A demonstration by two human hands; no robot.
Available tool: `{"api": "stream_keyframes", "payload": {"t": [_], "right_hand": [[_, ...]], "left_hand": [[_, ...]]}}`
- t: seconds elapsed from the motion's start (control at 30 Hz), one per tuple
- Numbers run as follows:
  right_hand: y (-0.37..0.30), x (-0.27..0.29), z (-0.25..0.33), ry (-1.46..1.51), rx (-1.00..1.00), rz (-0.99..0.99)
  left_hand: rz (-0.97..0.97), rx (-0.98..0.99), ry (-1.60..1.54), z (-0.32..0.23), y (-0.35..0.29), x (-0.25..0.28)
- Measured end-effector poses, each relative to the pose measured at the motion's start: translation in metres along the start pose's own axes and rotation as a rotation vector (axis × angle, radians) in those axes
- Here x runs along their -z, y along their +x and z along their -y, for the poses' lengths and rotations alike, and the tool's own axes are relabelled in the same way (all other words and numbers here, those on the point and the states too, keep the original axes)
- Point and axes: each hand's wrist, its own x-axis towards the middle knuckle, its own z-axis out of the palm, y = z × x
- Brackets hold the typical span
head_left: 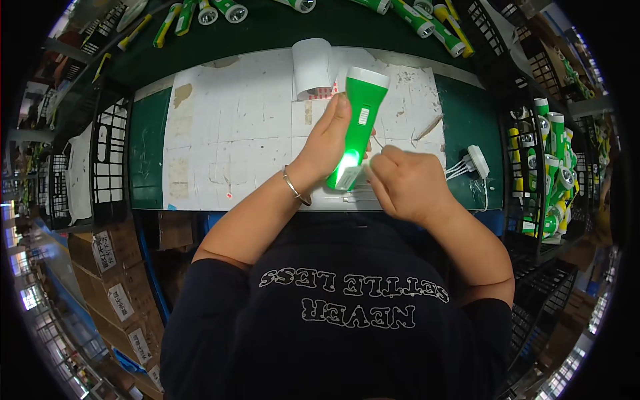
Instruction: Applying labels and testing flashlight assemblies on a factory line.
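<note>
My left hand (327, 137) is wrapped round a green flashlight (358, 110) with a white head rim and a white switch on its body. Its head points away from me, and a bright light glows near its lower end. A small pale panel or label (347, 177) shows at that end. Close beside the tail, my right hand (410, 180) is closed, fingers curled toward the flashlight. What its fingertips hold, if anything, is hidden. A thin white cable (378, 139) shows just above those fingers.
A roll of stickers (312, 67) stands on the white work sheet (227, 127). At the right sits a white plug block (477, 161) with cables. A black crate (527, 227) of flashlights stands farther right, another black crate (110, 153) at left. More flashlights (233, 12) line the far edge.
</note>
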Motion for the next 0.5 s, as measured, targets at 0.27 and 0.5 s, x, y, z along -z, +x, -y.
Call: {"api": "stream_keyframes", "payload": {"t": [0.27, 0.5], "right_hand": [[-0.009, 0.005, 0.013, 0.143, 0.172, 0.016], [0.004, -0.017, -0.002, 0.419, -0.149, -0.219]], "left_hand": [[-0.088, 0.068, -0.198, -0.009, 0.007, 0.002], [0.096, 0.064, -0.323, -0.001, -0.002, 0.001]]}}
